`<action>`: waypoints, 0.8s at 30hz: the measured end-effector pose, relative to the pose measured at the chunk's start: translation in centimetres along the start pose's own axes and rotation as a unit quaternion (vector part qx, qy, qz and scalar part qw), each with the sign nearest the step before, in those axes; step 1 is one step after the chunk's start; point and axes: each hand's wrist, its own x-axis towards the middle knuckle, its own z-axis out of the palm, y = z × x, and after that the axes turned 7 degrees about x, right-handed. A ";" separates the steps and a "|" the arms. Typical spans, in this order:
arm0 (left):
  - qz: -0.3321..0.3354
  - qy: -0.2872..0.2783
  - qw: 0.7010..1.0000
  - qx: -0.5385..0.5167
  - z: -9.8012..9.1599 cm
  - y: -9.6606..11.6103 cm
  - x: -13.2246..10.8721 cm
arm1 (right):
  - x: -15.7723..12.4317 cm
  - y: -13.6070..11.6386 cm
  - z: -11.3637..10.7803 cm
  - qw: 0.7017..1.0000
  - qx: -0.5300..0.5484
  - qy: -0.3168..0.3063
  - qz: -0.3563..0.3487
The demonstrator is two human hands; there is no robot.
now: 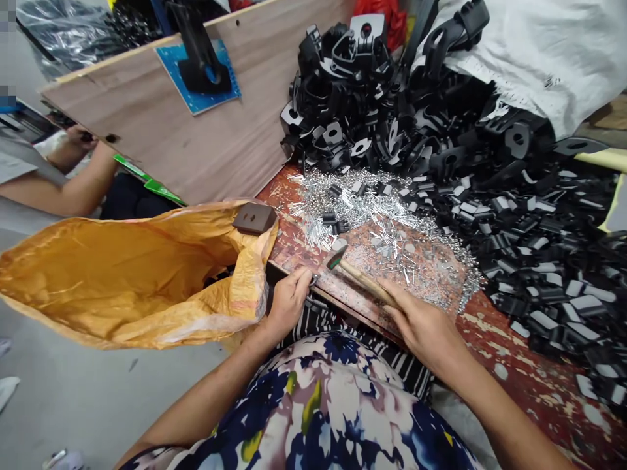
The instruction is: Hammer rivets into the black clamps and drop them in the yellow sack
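Gripping a small hammer [353, 272] by its wooden handle, the right hand [422, 323] was closed round the grip w/ the head resting low over the worn red table [494, 333], just beside the left hand. I saw the left hand [288, 301] pinched shut on a small piece at the table's near edge; too tiny to tell what exactly, prob. a black clip w/ a metal pin. From my seat I'd judge the step in hand was holding a part steady for a tap, hammer head near but not on it. Next move, as I read it, would call for a short, square strike, fingertips kept clear of the head, part braced vs. the edge. Loose silver pins [362, 215] lay scattered just beyond both hands, and a big heap of black plastic parts [441, 137] filled the far and right side. An orange sack [127, 274] gaped open at the left, touching the table edge, one dark block [254, 218] sitting on its rim. Another person's arm [63, 186] showed far left, apart from the work.
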 end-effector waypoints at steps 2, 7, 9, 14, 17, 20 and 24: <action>0.001 0.008 1.000 0.005 -0.1 -0.2 0.0 | -0.4 -0.7 -0.4 0.997 0.016 0.064 -0.045; 0.004 0.023 1.000 0.016 0.0 -0.6 0.1 | 0.0 -1.9 1.0 0.994 -0.048 0.057 -0.083; 0.005 0.022 1.000 0.018 0.1 -0.8 0.1 | 0.2 -2.1 1.3 0.994 -0.070 0.027 -0.079; -0.004 0.019 1.000 0.021 0.0 -1.1 0.1 | -0.1 -2.4 0.6 0.992 -0.046 0.083 -0.080; -0.008 0.016 1.000 0.021 -0.2 -1.0 0.0 | -0.2 -2.3 1.3 0.995 -0.049 0.052 -0.070; -0.003 0.011 1.000 0.013 -0.4 -0.5 0.1 | 0.0 -2.1 2.4 0.999 -0.030 0.000 -0.032; 0.000 -0.020 1.000 0.018 -1.5 0.9 0.1 | 0.9 -1.3 3.0 1.000 0.001 -0.001 -0.005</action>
